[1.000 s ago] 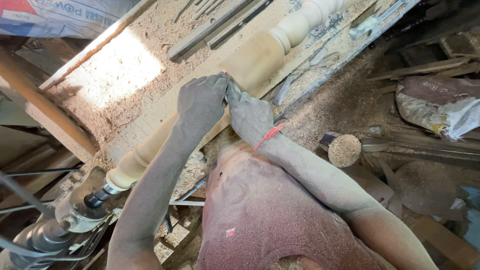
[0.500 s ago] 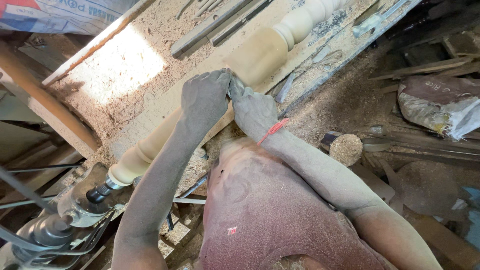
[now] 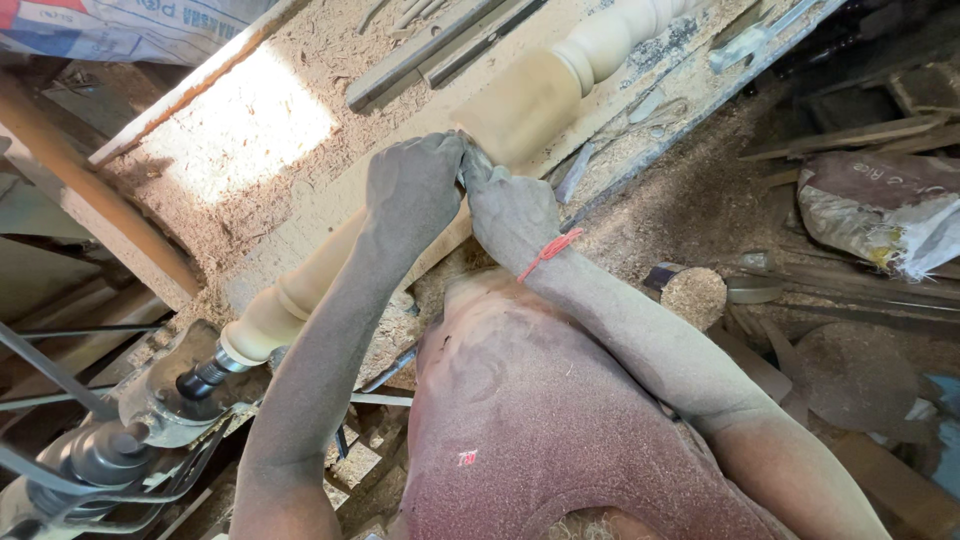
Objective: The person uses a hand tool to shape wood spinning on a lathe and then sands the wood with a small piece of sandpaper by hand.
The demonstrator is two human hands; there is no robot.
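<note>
A long pale wooden spindle [image 3: 540, 95] lies across a sawdust-covered lathe bench, running from the metal headstock [image 3: 165, 395] at lower left to the upper right. My left hand [image 3: 415, 190] is closed over a metal turning tool [image 3: 468, 165] pressed against the spindle's middle. My right hand [image 3: 512, 215], with a red thread at the wrist, grips the same tool just beside the left. Both hands and forearms are coated in dust. The tool's tip is hidden between the hands.
Several long metal chisels [image 3: 440, 45] lie on the bench beyond the spindle. A wooden beam [image 3: 90, 195] slants at left. A round wood offcut [image 3: 695, 295] and a crumpled sack [image 3: 880, 205] lie on the floor at right.
Both hands have shifted slightly along the spindle, toward its thicker part at upper right, still closed on the tool. The view has moved a little.
</note>
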